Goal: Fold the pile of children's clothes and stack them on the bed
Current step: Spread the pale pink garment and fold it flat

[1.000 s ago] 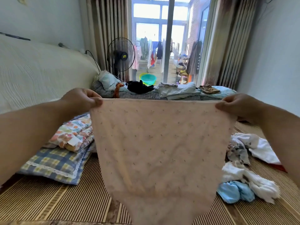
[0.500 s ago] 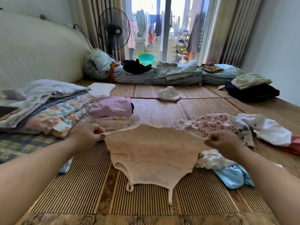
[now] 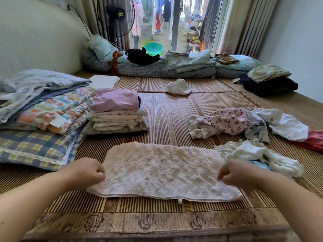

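A pale pink dotted garment point(image 3: 162, 170) lies flat and folded in half on the bamboo mat point(image 3: 166, 116) of the bed, close to the near edge. My left hand point(image 3: 85, 170) pinches its left edge and my right hand point(image 3: 236, 173) pinches its right edge. A stack of folded clothes point(image 3: 115, 116), pink piece on top, stands behind the garment to the left. Unfolded clothes lie to the right: a heart-print piece point(image 3: 225, 121), white pieces point(image 3: 253, 152) and a bit of light blue cloth point(image 3: 260, 165).
Folded quilts and a checked pillow point(image 3: 38, 149) fill the left side. A white garment point(image 3: 179, 87) lies alone farther back. Bedding rolls point(image 3: 174, 67) line the far edge, a dark folded pile point(image 3: 269, 82) sits at the back right, and a fan point(image 3: 117, 14) stands by the window.
The garment was held up in the air by its top corners, then lowered; now it lies folded on the mat, and both hands have come down with it to its side edges.
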`<state>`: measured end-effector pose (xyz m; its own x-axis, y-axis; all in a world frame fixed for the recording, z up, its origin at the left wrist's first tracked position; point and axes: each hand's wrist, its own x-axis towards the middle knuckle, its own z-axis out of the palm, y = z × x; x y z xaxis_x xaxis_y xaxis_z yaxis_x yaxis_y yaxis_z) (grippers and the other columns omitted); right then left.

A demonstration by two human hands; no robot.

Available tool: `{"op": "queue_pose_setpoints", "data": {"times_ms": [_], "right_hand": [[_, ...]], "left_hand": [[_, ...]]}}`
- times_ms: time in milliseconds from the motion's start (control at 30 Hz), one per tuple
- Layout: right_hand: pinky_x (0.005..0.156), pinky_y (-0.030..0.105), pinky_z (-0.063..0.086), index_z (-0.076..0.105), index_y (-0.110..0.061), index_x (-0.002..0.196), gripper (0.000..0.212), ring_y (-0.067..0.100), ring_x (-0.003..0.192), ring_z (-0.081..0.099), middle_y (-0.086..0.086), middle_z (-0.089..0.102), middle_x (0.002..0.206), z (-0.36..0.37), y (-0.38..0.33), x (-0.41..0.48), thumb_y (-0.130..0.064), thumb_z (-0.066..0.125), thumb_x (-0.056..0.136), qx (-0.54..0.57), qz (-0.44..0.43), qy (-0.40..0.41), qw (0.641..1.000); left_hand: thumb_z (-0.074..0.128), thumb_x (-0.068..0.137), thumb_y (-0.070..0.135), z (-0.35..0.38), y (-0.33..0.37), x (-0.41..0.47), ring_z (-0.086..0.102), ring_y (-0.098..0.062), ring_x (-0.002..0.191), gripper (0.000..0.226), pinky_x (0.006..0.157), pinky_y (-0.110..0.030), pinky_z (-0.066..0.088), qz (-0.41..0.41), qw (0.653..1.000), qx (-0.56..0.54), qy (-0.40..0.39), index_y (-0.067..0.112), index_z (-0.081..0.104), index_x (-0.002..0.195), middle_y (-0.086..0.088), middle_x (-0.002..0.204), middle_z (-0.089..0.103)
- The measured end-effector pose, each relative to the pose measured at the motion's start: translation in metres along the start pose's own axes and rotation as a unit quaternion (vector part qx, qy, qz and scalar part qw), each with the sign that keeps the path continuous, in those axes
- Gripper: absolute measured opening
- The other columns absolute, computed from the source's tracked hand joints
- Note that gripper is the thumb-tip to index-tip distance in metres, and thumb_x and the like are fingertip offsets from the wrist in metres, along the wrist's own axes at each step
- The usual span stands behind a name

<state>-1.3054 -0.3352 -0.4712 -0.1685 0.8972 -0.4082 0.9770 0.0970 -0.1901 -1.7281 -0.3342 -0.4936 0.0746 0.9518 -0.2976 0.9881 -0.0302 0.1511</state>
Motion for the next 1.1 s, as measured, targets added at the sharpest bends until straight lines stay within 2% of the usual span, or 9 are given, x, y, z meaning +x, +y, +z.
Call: {"op": "queue_pose_setpoints", "data": {"times_ms": [67,133,333,467,567,633,833,1000,1100], "right_hand": [[0.061,0.01,0.041,0.068,-0.028,0.108,0.02,-0.001,0.076,0.059,-0.01,0.069,0.103,-0.005,-0.007,0.019,-0.024,0.055,0.093,0.012,-0.007,0.107,0.994],[0.076,0.02,0.048,0.062,-0.026,0.123,0.03,0.009,0.095,0.061,-0.005,0.066,0.12,-0.007,-0.015,0.044,-0.028,0.056,0.093,0.046,-0.008,0.171,0.984],[0.113,0.04,0.029,0.033,-0.025,0.148,0.058,0.026,0.14,0.034,0.005,0.034,0.154,-0.007,-0.036,0.123,-0.032,0.056,0.095,0.069,0.02,0.073,0.995],[0.107,0.038,0.039,0.046,-0.024,0.14,0.069,0.023,0.128,0.046,-0.001,0.048,0.142,-0.007,-0.033,0.144,-0.037,0.075,0.079,-0.01,0.033,0.009,0.999],[0.084,0.033,0.05,0.068,-0.028,0.096,0.021,0.016,0.092,0.059,-0.003,0.064,0.103,-0.022,-0.024,0.15,-0.038,0.074,0.079,-0.005,0.018,0.009,1.0],[0.07,0.029,0.047,0.061,-0.026,0.074,0.017,0.015,0.078,0.056,-0.004,0.06,0.085,-0.036,-0.021,0.15,-0.036,0.071,0.083,0.008,-0.001,0.022,1.0],[0.075,0.035,0.044,0.057,-0.021,0.092,0.013,0.029,0.089,0.06,0.005,0.061,0.087,-0.088,-0.037,0.137,-0.033,0.054,0.094,0.037,-0.04,0.283,0.958],[0.081,0.048,0.045,0.063,-0.012,0.097,0.011,0.036,0.083,0.061,0.016,0.066,0.084,-0.087,-0.038,0.12,-0.019,0.056,0.093,0.009,-0.084,0.5,0.862],[0.072,0.042,0.045,0.065,-0.008,0.087,0.008,0.036,0.076,0.062,0.019,0.065,0.077,-0.06,-0.038,0.105,-0.002,0.06,0.085,0.022,-0.088,0.514,0.853]], "left_hand": [[0.054,0.083,0.032,-0.005,0.012,0.016,0.062,-0.001,0.086,0.023,0.079,-0.027,0.053,0.014,0.998,0.002,0.055,0.028,0.074,0.095,0.013,0.097,0.071],[0.058,0.086,0.033,-0.005,0.024,0.039,0.059,-0.006,0.105,0.034,0.092,-0.028,0.049,0.035,0.995,-0.017,0.093,0.028,0.065,0.119,0.009,0.12,0.064],[0.064,0.085,0.052,0.001,0.042,0.117,0.039,-0.022,0.136,0.08,0.112,-0.033,0.032,-0.014,0.978,-0.204,0.043,0.021,0.029,0.15,-0.004,0.152,0.037],[0.076,0.073,0.049,0.003,0.036,0.137,0.063,-0.016,0.101,0.05,0.087,-0.029,0.05,-0.04,0.991,-0.125,-0.008,0.022,0.067,0.114,0.001,0.111,0.068],[0.078,0.071,0.03,-0.008,0.028,0.142,0.067,-0.013,0.077,0.02,0.066,-0.026,0.054,-0.025,0.987,-0.157,-0.032,0.023,0.072,0.089,0.002,0.084,0.071],[0.078,0.072,0.025,-0.02,0.019,0.14,0.064,-0.011,0.066,0.013,0.055,-0.02,0.05,0.004,0.983,-0.182,-0.019,0.022,0.07,0.081,0.004,0.074,0.069],[0.077,0.077,0.03,-0.078,0.013,0.11,0.055,-0.019,0.07,0.026,0.058,-0.029,0.039,0.089,0.974,-0.102,0.183,0.023,0.054,0.066,0.003,0.069,0.057],[0.073,0.08,0.027,-0.106,0.018,0.062,0.056,-0.017,0.075,0.015,0.065,-0.029,0.037,0.12,0.925,-0.072,0.353,0.024,0.061,0.09,0.004,0.081,0.06],[0.082,0.069,0.016,-0.085,0.015,0.026,0.06,-0.016,0.065,0.028,0.06,-0.024,0.04,0.196,0.891,-0.021,0.41,0.019,0.067,0.093,0.001,0.077,0.068]]}}
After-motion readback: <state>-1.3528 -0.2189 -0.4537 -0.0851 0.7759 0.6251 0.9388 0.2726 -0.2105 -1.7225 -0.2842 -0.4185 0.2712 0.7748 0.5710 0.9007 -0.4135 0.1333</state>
